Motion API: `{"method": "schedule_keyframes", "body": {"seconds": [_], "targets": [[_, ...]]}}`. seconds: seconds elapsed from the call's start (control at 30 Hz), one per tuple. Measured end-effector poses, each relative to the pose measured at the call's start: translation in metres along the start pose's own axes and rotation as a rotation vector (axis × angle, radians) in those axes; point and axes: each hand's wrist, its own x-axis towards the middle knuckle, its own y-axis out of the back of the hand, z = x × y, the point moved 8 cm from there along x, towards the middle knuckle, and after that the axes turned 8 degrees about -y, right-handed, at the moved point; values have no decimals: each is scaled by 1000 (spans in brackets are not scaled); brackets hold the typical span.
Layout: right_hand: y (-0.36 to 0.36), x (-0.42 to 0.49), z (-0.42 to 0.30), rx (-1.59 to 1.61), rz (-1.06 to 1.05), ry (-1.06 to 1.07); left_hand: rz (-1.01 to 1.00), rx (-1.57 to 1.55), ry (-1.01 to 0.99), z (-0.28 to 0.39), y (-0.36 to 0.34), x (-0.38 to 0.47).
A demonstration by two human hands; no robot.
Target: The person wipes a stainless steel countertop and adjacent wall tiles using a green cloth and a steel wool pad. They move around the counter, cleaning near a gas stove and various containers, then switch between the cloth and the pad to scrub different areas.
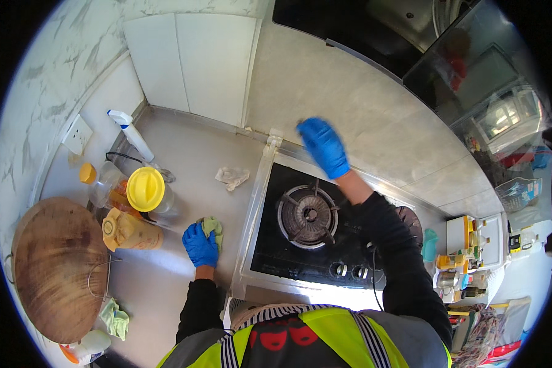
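Note:
My left hand (199, 245), in a blue glove, rests on the grey countertop with its fingers closed over a green cloth (214, 228). My right hand (323, 147), also blue-gloved, is raised over the back edge of the black gas stove (267, 239), close to the tiled wall (331, 83). It is slightly blurred with its fingers curled, and whether it holds something small is hidden. Below it sits the round burner (309, 215) with its pan supports. A crumpled whitish cloth or tissue (232, 177) lies on the counter between my hands.
To the left stand a yellow-lidded jar (146, 189), a tan bag (133, 230), a white spray bottle (135, 138) and a round wooden chopping board (60, 271). Another green cloth (115, 319) lies near the board. A range hood (469, 78) overhangs the right; several condiment bottles (474, 253) stand beyond.

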Motion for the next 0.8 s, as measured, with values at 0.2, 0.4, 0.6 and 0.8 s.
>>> {"method": "schedule_keyframes", "body": {"seconds": [0.2, 0.4, 0.6, 0.8], "targets": [[112, 21, 119, 8, 519, -345, -8, 52, 6, -2, -2, -1], [119, 10, 147, -321, 717, -255, -2, 21, 39, -2, 0, -1], [88, 28, 171, 658, 741, -472, 9, -1, 40, -1, 1, 0], [-15, 102, 53, -129, 302, 34, -46, -31, 33, -2, -4, 0]]}}
